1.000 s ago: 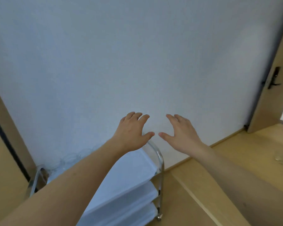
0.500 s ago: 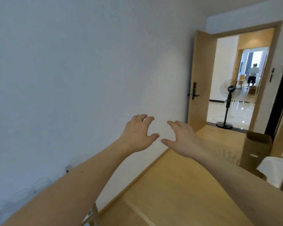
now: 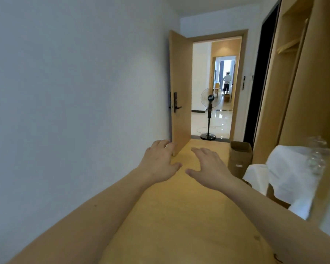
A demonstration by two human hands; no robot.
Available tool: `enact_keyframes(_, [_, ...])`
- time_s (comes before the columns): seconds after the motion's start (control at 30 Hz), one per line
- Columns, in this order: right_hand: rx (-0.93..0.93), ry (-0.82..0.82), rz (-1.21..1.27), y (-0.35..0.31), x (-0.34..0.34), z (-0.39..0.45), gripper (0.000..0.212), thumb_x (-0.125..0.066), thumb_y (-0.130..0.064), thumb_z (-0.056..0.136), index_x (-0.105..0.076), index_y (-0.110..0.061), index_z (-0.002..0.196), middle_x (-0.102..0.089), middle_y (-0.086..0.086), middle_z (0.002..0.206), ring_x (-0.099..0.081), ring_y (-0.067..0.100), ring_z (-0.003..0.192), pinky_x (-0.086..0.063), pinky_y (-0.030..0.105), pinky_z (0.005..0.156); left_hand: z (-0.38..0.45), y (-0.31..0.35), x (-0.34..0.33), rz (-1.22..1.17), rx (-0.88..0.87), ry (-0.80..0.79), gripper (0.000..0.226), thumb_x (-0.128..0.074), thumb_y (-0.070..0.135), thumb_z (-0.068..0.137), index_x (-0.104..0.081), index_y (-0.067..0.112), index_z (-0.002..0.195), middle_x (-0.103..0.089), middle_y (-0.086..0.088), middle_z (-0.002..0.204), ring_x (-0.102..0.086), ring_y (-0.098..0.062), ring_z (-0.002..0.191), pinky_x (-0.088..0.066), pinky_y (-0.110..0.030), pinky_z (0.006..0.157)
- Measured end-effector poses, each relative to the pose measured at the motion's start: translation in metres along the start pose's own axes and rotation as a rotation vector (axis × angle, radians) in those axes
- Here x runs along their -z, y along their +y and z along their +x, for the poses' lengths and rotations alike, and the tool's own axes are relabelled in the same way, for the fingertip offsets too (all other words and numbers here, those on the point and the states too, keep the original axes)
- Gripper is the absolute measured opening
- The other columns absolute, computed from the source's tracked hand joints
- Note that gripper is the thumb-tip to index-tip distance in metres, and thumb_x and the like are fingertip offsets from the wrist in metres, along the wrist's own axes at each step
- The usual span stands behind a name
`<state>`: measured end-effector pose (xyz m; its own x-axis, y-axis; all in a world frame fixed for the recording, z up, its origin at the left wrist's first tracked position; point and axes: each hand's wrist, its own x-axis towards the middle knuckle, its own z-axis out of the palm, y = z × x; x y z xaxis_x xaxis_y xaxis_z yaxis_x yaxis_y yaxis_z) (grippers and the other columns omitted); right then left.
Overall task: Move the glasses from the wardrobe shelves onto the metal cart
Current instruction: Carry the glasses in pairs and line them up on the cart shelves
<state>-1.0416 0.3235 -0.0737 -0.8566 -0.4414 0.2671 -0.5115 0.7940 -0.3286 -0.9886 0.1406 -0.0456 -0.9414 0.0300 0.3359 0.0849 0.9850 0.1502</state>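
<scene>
Both my hands are stretched out in front of me over the wooden floor, palms down, holding nothing. My left hand (image 3: 158,162) has relaxed fingers, and my right hand (image 3: 210,166) is spread beside it. At the far right, clear glasses (image 3: 316,155) stand on a wardrobe shelf covered by a white cloth (image 3: 286,178), well to the right of my right hand. The wooden wardrobe (image 3: 301,82) frames them. The metal cart is out of view.
A white wall runs along the left. Ahead, an open wooden door (image 3: 180,92) leads to a hallway with a standing fan (image 3: 210,113) and a person far off. A cardboard box (image 3: 239,159) stands on the floor by the wardrobe.
My view has swung right, from the cart and wall to the doorway and the wardrobe. The cart has left the view and the glasses on the shelf have appeared. Both hands stay empty.
</scene>
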Motion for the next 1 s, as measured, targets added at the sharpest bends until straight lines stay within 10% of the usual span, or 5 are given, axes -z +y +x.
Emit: enact_keyframes(1.0, [-0.409, 0.133, -0.155, 0.096, -0.014, 0.202, 0.071, -0.062, -0.053, 0.094, -0.035, -0.025, 0.153, -0.043, 0.000, 0.153, -0.038, 0.024, 0.140, -0.036, 0.039, 0.111, 0.304, -0.042, -0.102, -0.189, -0.453, -0.083, 0.072, -0.063, 0.052, 0.092, -0.035, 0.024, 0.153, -0.035, -0.005, 0.158, -0.028, -0.027, 0.145, -0.033, -0.045, 0.117])
